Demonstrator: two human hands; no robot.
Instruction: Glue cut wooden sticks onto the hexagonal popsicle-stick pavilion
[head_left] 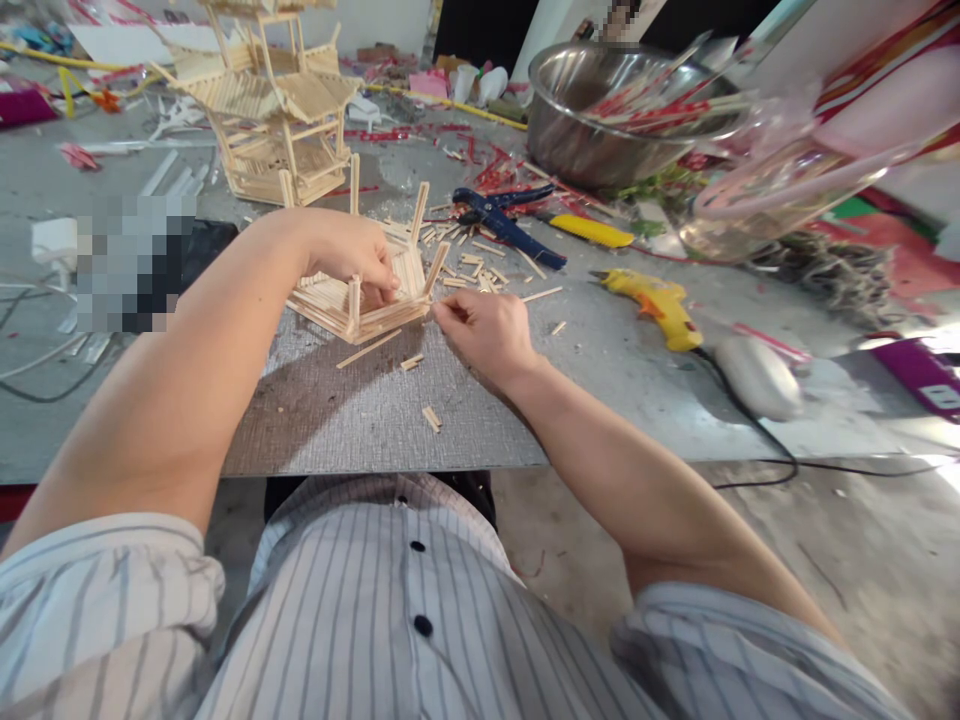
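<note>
A many-sided base of thin wooden sticks [326,307] with short upright posts lies on the table before me. My left hand [352,255] reaches over its far side, fingers curled down inside the frame; whatever they pinch is hidden. At the base's right corner, beside a post [437,268], my right hand [484,325] has its thumb and fingers pressed together. Anything between those fingertips is too small to make out. One loose stick [369,348] lies just in front of the base, and short stick pieces [472,268] are scattered behind my right hand.
A tiered stick pavilion [277,100] stands behind the base. Blue-handled cutters [510,225], a yellow knife [592,230] and a yellow glue gun [656,305] with a black cord lie to the right. Farther back are a metal bowl [562,140] and a pink-rimmed clear container [795,195].
</note>
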